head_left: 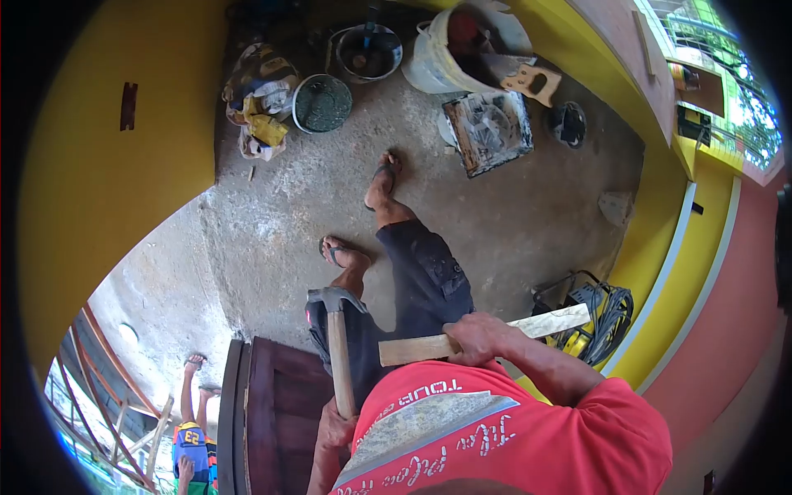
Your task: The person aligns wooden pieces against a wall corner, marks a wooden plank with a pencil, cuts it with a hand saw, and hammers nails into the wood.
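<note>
At the bottom centre my left hand (337, 425) is wrapped round the lower wooden handle of a claw hammer (340, 359). The hammer stands head up in the view, its metal head in front of my lower leg. My right hand (477, 337) grips a wooden piece (412, 350) in front of the red shirt. This wood is brown at its left end; a paler strip (553, 320) extends to the right past my forearm. Whether these are one piece or two, I cannot tell. The hammer and the wood are apart.
Buckets (322, 103), a large white tub (429, 62), a handsaw (530, 82) and a stained square container (488, 132) stand ahead. A coiled cable (606, 318) lies right. Dark wooden panels (285, 412) are at lower left, with another person (191, 445) beyond. Yellow walls (115, 173) flank the floor.
</note>
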`<state>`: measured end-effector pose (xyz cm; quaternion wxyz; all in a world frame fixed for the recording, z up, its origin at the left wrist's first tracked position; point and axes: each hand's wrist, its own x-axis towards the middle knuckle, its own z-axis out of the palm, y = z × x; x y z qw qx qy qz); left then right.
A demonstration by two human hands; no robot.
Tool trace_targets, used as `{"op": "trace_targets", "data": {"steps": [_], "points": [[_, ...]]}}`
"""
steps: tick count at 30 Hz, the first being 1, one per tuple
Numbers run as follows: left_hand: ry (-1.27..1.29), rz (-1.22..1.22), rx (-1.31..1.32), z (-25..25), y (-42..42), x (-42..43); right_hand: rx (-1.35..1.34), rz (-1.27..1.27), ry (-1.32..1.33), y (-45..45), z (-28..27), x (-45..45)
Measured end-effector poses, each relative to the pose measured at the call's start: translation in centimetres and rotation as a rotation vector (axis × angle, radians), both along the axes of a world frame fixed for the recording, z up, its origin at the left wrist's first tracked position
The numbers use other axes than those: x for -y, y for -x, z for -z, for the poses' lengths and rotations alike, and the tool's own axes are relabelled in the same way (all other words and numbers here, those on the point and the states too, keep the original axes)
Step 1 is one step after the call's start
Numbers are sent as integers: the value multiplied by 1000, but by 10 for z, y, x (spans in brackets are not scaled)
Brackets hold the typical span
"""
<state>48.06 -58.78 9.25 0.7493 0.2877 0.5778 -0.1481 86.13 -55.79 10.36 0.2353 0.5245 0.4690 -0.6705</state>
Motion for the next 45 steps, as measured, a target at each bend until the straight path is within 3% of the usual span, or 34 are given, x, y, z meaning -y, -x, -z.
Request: {"op": "trace_targets", "data": {"steps": [3, 9, 12, 14, 16, 20, 22, 24, 28, 32, 35, 38, 41, 44, 45], "points": [[16, 16, -21, 4, -13, -10, 0, -11, -48, -7, 19, -15], [-11, 90, -58, 32, -47, -18, -20, 183, -648, -65, 100, -111], [140, -146, -126, 61, -68, -15, -5, 125, -761, -80, 162, -175], [216, -465, -81, 85, -87, -25, -114, 7, -694, -76, 200, -210], [56, -421, -91, 111, -97, -53, -187, -112, -754, -61, 235, -222], [-74, -85, -380, 171, -74, -113, -263, -372, -701, -30, 332, -202], [-206, 122, -432, 201, -59, -147, -250, -431, -659, -19, 386, -189], [-424, 516, -528, 239, -50, -177, -202, -553, -573, -20, 436, -185], [-114, 115, -476, 328, -9, -222, -36, -681, -567, -33, 529, -187], [-147, 278, -503, 358, -22, -265, 15, -779, -617, -54, 631, -201], [-138, 312, -432, 400, 2, -275, 88, -814, -773, -59, 650, -214], [-126, 403, -492, 420, 6, -279, 88, -568, -1092, -62, 702, -205], [-174, 554, -645, 420, -11, -283, -61, -275, -1734, -74, 732, -202], [-418, 101, -475, 428, 36, -263, 18, -548, -1090, -68, 681, -232], [-486, 144, -464, 440, 48, -262, 41, -404, -1216, -69, 670, -229]]}}
